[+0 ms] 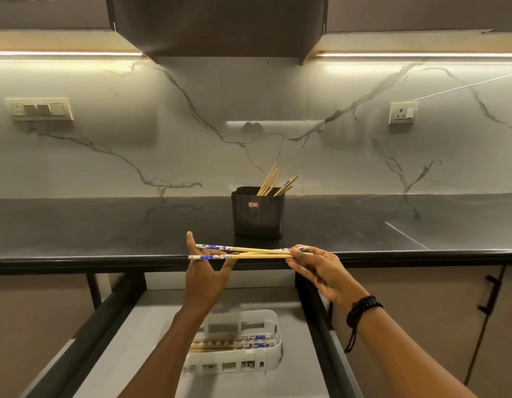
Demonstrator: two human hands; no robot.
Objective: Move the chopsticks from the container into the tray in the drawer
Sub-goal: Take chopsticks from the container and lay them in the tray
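A: What do the hands have hold of?

B: A small bundle of chopsticks [249,252] held level above the near edge of the dark countertop [105,225]. The right hand [320,271] pinches one end between thumb and fingertips, closed on the sticks. The left hand [206,271] supports the other end with its fingers spread wide, the sticks resting across them rather than clamped.

A: Any markings on them?

B: Blue-and-white patterned ends, showing at the left and also at the right by the fingertips. No words I can read.

A: And the container?

B: A black container [258,212] stands on the countertop just beyond the hands, near the marble wall [191,124]. More chopsticks [273,182] lean out of it to the right. It bears a small red label [253,204]; the print is too small to make out.

A: Where is the tray?

B: A white slotted tray [266,320] lies in the open drawer [128,340], near and below the hands. Several chopsticks [234,341] already lie in it, their blue ends toward the right. The left forearm hides part of it.

A: Anything else?

B: A black beaded bracelet [362,307] on the right wrist, a switch plate [39,109] far left on the wall and a socket [402,112] far right.
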